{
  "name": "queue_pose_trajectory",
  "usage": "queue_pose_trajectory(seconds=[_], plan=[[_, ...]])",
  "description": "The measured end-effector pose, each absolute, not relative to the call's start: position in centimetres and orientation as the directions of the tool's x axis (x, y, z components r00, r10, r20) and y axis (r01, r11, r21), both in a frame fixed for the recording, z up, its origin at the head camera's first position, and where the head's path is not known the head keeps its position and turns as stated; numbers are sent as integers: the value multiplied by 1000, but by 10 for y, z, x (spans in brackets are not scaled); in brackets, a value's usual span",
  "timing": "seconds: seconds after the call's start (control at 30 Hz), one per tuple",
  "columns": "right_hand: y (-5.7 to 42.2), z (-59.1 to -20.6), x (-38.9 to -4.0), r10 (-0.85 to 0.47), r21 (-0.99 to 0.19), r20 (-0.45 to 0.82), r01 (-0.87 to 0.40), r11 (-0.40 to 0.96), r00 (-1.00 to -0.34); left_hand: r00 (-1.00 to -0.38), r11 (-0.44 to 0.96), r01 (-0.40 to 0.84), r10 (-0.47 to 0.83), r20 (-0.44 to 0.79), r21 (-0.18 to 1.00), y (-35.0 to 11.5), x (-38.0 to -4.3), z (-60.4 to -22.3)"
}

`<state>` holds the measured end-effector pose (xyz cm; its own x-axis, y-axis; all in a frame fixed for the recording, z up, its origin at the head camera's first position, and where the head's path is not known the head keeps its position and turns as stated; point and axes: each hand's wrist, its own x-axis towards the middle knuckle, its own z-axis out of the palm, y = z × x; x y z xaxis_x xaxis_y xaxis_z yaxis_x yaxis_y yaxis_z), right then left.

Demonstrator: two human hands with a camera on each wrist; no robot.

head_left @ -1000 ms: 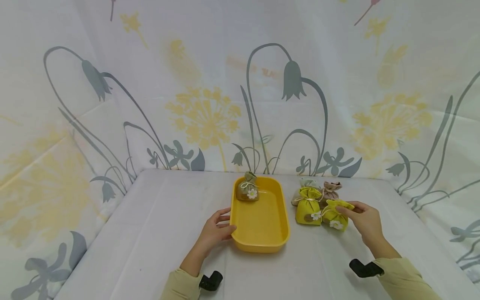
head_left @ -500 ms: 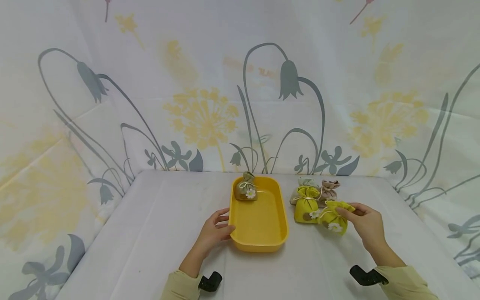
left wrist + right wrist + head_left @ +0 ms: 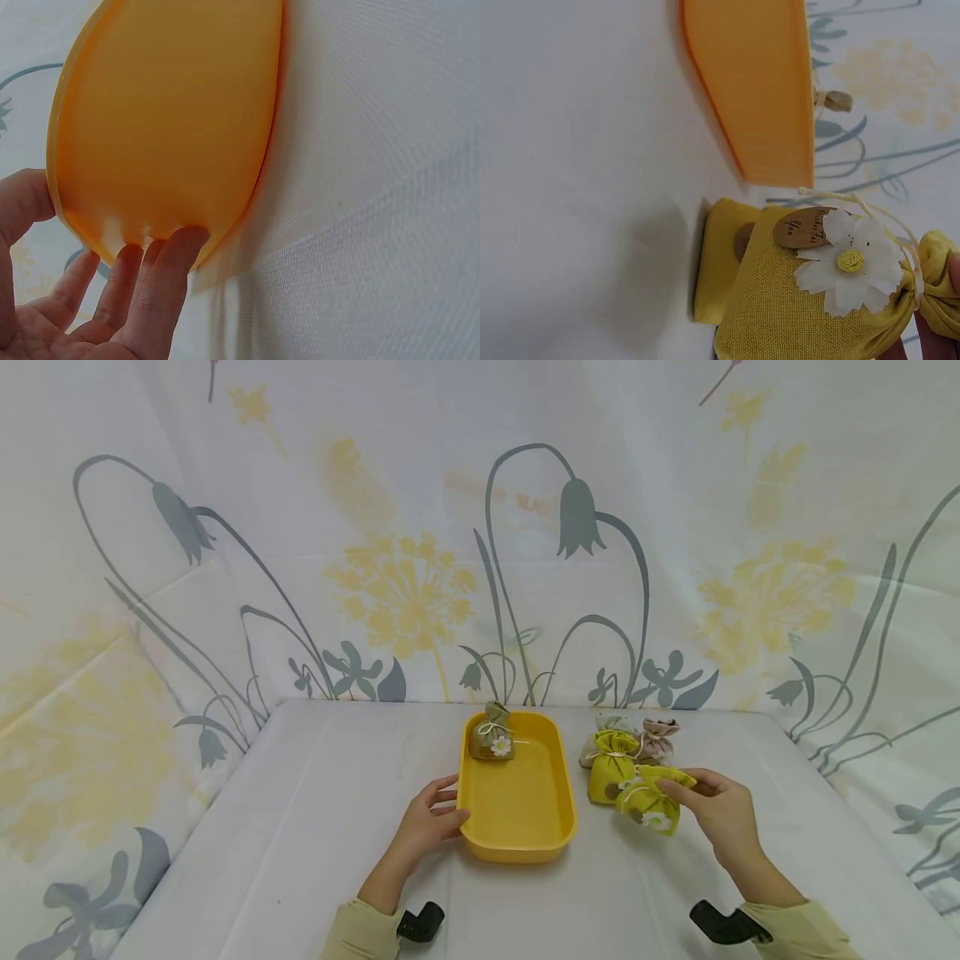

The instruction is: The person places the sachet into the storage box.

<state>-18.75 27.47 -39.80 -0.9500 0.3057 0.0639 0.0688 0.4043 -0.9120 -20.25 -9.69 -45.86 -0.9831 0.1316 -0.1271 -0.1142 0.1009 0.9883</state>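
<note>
On the white table [image 3: 337, 793], just right of the yellow tray [image 3: 517, 802], your right hand [image 3: 716, 810] is pinching the gathered top of a yellow-green bag [image 3: 652, 797] between thumb and fingers. That bag is now hanging further left and nearer you than a second ago, tilting in front of the upright yellow bag [image 3: 609, 777]; whether they are touching is not showing. It is looking lifted, so it is probably parting from its group. Your left hand [image 3: 427, 818] is still holding the tray's left edge, thumb at the rim, fingers spreading along the outer wall, likely steadying it. Behind, a pinkish bag [image 3: 657, 745] and a pale bag [image 3: 613, 723] are standing close together, while a grey-green bag [image 3: 490, 741] is resting in the tray's far left corner. The tray is showing smooth, glossy walls and rounded corners. The held bag is showing coarse woven cloth, plump below a thin cream cord [image 3: 918, 291], and is wearing a white flower [image 3: 850, 260] beside a brown oval tag [image 3: 799, 226].
</note>
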Motion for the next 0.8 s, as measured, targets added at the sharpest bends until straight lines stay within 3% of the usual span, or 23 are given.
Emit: queue_pose_trajectory(seconds=[0.57,0.8], plan=[[234,-382,-192,180,-947,103,-41,319,-978,-983,88,-100,143,-112,991,-98,-200,-457],[220,-380,-199,162,-944,111,-52,327,-981,-982,97,-96,152,-110,991,-96,-189,-433]])
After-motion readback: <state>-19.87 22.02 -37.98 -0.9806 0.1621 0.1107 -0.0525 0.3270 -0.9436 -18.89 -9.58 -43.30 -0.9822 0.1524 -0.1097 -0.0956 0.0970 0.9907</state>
